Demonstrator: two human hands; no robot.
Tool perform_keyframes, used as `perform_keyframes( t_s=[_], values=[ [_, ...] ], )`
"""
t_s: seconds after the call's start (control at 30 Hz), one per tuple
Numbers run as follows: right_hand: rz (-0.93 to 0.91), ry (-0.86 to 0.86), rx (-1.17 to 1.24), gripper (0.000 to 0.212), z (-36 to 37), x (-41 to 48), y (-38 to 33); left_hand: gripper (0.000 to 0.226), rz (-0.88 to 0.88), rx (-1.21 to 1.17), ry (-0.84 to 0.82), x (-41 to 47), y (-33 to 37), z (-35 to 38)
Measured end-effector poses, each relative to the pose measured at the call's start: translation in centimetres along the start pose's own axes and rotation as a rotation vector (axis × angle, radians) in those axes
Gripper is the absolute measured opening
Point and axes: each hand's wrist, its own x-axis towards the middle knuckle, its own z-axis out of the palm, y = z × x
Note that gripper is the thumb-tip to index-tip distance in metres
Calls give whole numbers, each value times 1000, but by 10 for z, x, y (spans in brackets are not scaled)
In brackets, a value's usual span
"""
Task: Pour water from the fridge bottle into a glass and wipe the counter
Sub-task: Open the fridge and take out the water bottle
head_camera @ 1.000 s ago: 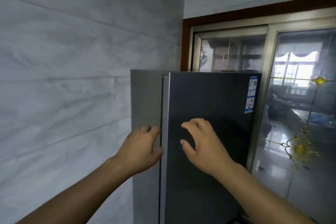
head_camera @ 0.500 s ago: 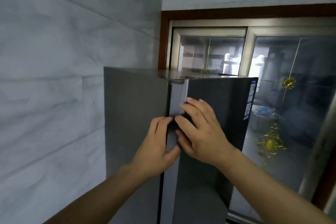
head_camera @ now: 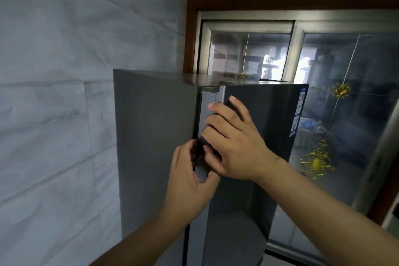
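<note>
A tall dark grey fridge (head_camera: 151, 147) stands against the tiled wall. Its door (head_camera: 269, 119) is ajar by a narrow gap along the left edge. My left hand (head_camera: 190, 179) has its fingers curled into that gap and grips the door's edge from the left. My right hand (head_camera: 235, 142) lies over the same edge just above, fingers wrapped round it and palm on the door's front. The inside of the fridge is hidden. No bottle or glass is in view.
A pale tiled wall (head_camera: 54, 114) runs along the left, close to the fridge's side. Behind and right of the fridge is a sliding glass door (head_camera: 349, 93) with gold ornaments in a brown wooden frame. A blue-and-white sticker (head_camera: 299, 112) sits on the fridge door's right edge.
Both hands came together on the left edge of the fridge door and took hold of it. The door has cracked open slightly. My view has shifted to the right.
</note>
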Motion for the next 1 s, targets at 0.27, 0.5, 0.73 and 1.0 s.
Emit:
perform_keyframes(
  t_s=[0.27,0.5,0.73,1.0],
  values=[
    [21,-24,-39,22,-8,-3,-5,66,13,-34,-19,-4,7,-2],
    [77,102,-107,17,-61,-60,1,63,221,14,-140,-32,35,25],
    [243,34,-176,20,-137,-133,10,76,353,-74,-253,-41,63,93],
    [526,86,-197,21,-208,-201,38,41,649,214,-357,-49,96,173]
  ],
)
